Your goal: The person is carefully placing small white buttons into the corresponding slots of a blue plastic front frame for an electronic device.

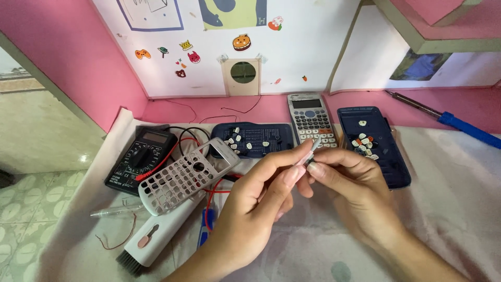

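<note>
My left hand (255, 203) and my right hand (355, 188) meet at the middle of the desk, and together they pinch a small slim grey piece (313, 147) between their fingertips. Just behind them lies a whole grey calculator (310, 119). To the left rests an empty calculator front frame (185, 175) full of key holes. A dark blue calculator back (255, 140) holds several loose keys, and a dark blue cover (376, 149) on the right holds more.
A black multimeter (140, 156) with red and black leads sits at the left. A white cleaning brush (156, 237) and a clear pen (112, 211) lie at the near left. A blue-handled soldering iron (459, 124) rests at the back right. White cloth (449, 198) covers the desk.
</note>
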